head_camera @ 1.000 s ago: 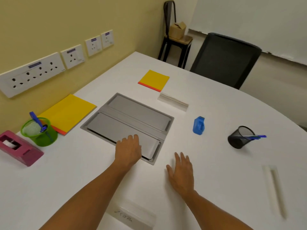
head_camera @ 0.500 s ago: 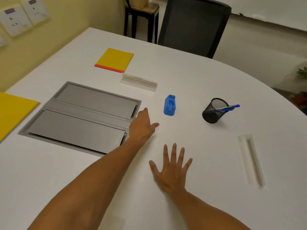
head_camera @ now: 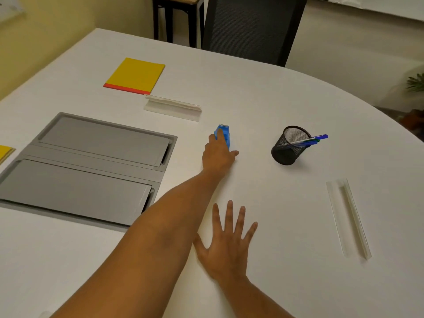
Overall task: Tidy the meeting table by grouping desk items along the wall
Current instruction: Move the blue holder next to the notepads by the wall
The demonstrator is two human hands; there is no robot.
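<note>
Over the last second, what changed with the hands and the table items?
The left hand left the grey floor-box lid, reached forward and now closes on the blue tape dispenser, which has not shifted. The right hand stayed flat and spread on the table. The black mesh pen cup, yellow notepad and clear name holders kept their places.

We are seeing a matt white table (head_camera: 286, 92), brushed grey metal flaps (head_camera: 87, 161), a black wire-mesh cup (head_camera: 289, 149), a glossy blue plastic dispenser (head_camera: 226, 131) and clear acrylic holders (head_camera: 347, 216).
</note>
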